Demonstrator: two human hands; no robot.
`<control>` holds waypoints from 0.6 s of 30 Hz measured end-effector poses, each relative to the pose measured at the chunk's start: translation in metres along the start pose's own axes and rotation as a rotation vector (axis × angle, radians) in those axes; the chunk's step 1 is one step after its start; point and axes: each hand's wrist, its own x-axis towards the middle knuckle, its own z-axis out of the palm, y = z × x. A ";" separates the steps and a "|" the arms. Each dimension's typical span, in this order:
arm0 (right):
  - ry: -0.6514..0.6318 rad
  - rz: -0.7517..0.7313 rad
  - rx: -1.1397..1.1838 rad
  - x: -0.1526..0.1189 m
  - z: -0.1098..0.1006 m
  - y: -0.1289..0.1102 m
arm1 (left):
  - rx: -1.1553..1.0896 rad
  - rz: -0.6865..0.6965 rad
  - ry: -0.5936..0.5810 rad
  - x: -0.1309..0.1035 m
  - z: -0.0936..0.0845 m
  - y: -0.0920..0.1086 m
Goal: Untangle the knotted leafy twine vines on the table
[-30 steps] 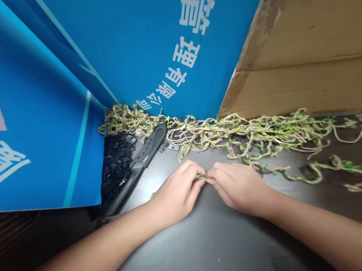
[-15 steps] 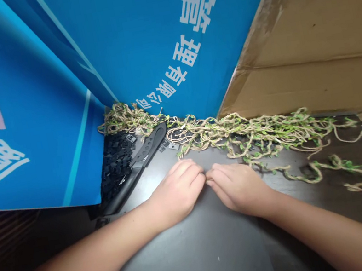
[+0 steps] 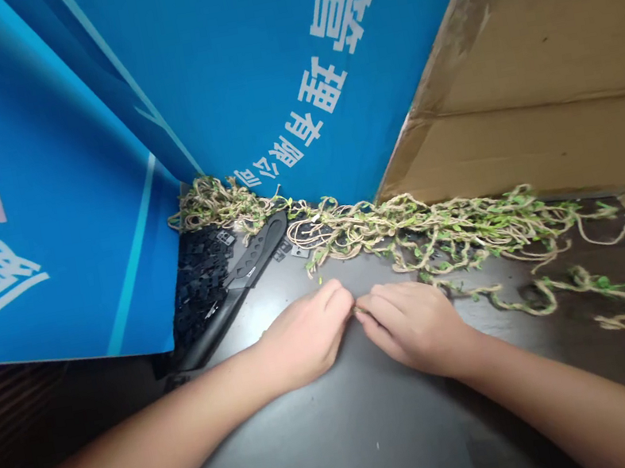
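My left hand (image 3: 312, 335) and my right hand (image 3: 416, 324) are closed, fingertips almost touching, low over the grey work surface (image 3: 325, 441). A tiny bit of brown leafy twine (image 3: 355, 308) shows pinched between them; the fingers hide the rest. Just behind my left hand a small green-yellow leaf tip pokes out. Past my right hand, a strand of leafy twine (image 3: 524, 305) trails off to the right. Beyond both hands lies a tangled heap of leafy twine (image 3: 456, 225).
A long black tool (image 3: 243, 286) with dimples along its handle lies to the left, beside black plastic pieces (image 3: 199, 274). Another twine bundle (image 3: 216, 202) sits in the back corner. Blue printed panels (image 3: 257, 58) and a cardboard wall (image 3: 549, 136) enclose the back.
My left hand has turned slightly, its fingers drawn closer together, and a small leaf tip now shows behind it. My right hand has hardly moved.
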 end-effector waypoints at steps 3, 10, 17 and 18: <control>0.022 0.050 0.102 0.001 0.000 0.000 | 0.067 -0.016 -0.003 -0.001 0.001 0.002; 0.035 0.158 0.358 -0.001 0.004 0.006 | -0.231 -0.007 0.091 -0.001 -0.004 0.001; 0.105 0.177 0.443 -0.001 0.006 0.007 | -0.471 -0.031 0.176 -0.002 -0.006 0.006; 0.092 0.184 0.442 -0.001 0.005 0.007 | -0.483 -0.043 0.176 -0.002 -0.006 0.007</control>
